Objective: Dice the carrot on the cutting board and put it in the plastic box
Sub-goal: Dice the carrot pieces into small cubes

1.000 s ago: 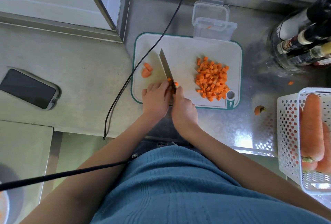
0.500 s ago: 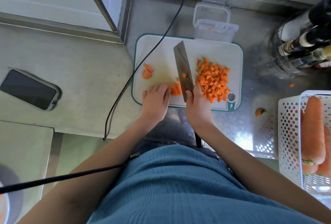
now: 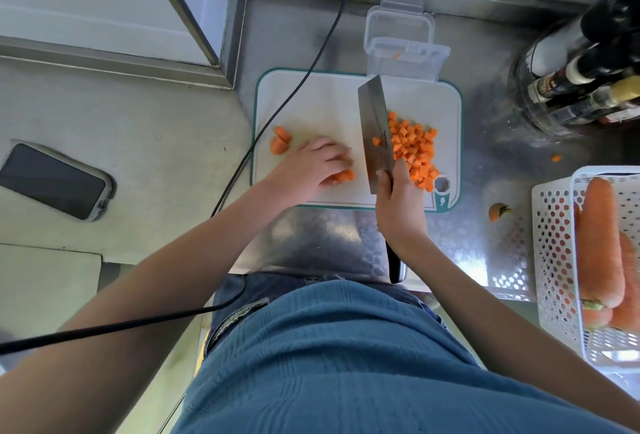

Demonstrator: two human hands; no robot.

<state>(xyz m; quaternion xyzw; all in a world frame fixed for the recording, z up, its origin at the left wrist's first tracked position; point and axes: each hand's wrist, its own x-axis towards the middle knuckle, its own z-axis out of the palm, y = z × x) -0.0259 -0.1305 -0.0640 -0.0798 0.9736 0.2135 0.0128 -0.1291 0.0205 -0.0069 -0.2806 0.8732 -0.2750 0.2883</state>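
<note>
Faintly, illegible print on cleaver (image 3: 375,135)

R hand (image 3: 398,205) grips cleaver (image 3: 375,135), diced carrot (image 3: 414,149)

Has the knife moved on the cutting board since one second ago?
Yes. The knife went right across the cutting board, from beside the left hand to the diced carrot pile.

Non-task items, steel counter.
Phone (image 3: 55,181) face-up at left; black cable (image 3: 291,95) trailing over board edge; bottles (image 3: 581,66) far right; white perforated basket (image 3: 554,260) holding whole carrots (image 3: 601,243).
</note>
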